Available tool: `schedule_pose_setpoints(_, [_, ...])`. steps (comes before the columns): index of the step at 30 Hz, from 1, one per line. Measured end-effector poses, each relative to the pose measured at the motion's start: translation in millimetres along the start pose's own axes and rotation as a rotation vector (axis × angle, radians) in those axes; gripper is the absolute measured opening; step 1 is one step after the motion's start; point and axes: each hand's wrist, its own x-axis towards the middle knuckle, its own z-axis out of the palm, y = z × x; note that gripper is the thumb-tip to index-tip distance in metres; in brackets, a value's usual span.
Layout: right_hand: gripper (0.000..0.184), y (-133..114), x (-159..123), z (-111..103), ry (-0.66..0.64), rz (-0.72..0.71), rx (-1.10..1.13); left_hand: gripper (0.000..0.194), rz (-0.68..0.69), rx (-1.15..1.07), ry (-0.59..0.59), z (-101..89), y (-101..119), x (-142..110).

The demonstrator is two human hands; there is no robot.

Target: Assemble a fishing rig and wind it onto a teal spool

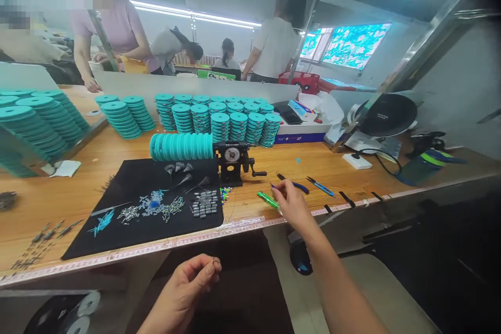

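Note:
My left hand [182, 292] is low at the bottom of the view, below the table edge, pinching a small dark wire loop [215, 262] between finger and thumb. My right hand [293, 206] rests near the table's front edge, its fingertips beside a green lighter-like tool [268, 199]. Two blue-handled pliers [293, 183] lie just beyond it. A black mat [141, 237] holds small piles of metal fishing tackle. Behind the mat stands a hand-crank winder [232, 159] with a row of teal spools [181, 146] on its shaft.
Many stacks of teal spools [199, 115] stand along the wooden workbench [78, 203], with a ruler strip along its front edge. A black round cover [387, 115] and white bags lie at the right. Several people work beyond a partition.

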Motion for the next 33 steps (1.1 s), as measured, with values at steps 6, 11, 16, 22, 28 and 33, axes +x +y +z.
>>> schedule_pose_setpoints(6, [0.024,-49.8,-91.3,42.3,-0.524,0.013,0.504,0.026,0.031,-0.097,-0.107,4.5,-6.7,2.7])
schedule_pose_setpoints(11, [0.027,-60.6,-112.7,55.6,-0.567,0.069,0.708,0.026,0.049,-0.010,-0.112,2.7,-3.0,-1.1])
schedule_pose_setpoints(16, [0.019,-62.9,-122.7,54.2,-0.433,-0.042,0.509,0.025,0.084,0.070,-0.023,-0.7,2.1,-5.3])
schedule_pose_setpoints(22, [0.030,-60.2,-134.6,56.0,-0.284,-0.229,0.417,0.019,0.194,0.038,0.140,2.9,6.6,-6.8])
schedule_pose_setpoints(28, [0.040,-54.8,-132.7,77.7,-0.500,0.064,0.892,0.021,0.318,0.173,0.274,6.3,7.6,-8.2])
schedule_pose_setpoints(33, [0.051,-53.3,-135.3,96.8,-0.655,0.397,1.438,0.007,0.682,0.540,0.442,5.6,0.2,-10.9])
